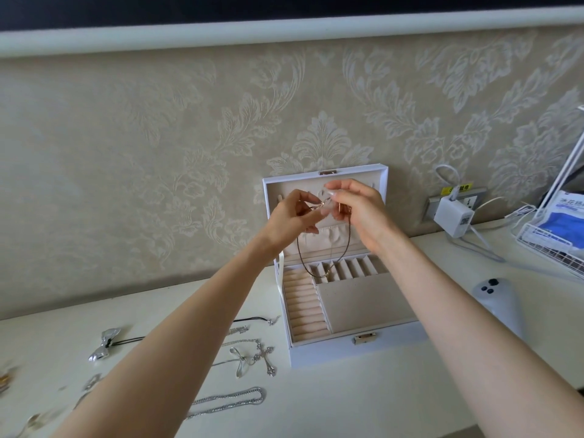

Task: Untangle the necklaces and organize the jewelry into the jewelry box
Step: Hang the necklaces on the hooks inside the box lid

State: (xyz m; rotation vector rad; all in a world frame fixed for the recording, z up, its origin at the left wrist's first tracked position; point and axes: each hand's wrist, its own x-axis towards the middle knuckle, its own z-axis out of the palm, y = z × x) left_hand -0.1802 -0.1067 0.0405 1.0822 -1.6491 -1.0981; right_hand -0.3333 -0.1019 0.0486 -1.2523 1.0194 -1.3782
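Observation:
A white jewelry box [335, 352] stands open against the wall, its lid upright. Both my hands are raised in front of the lid's inside. My left hand [289, 218] and my right hand [358, 210] each pinch one end of a brown cord necklace [301, 259] near its clasp. Its loop hangs down over the box's small compartments, with a small gold pendant at the bottom. On the table to the left lie a silver cross necklace [267, 358], a silver chain [230, 401] and a silver bow pendant [104, 344] on a black cord.
More small jewelry lies blurred at the table's left edge [19, 403]. A white charger [452, 216] is plugged into a wall socket on the right. A white wire basket [550, 245] holds blue packets. A grey remote-like device [496, 298] lies right of the box.

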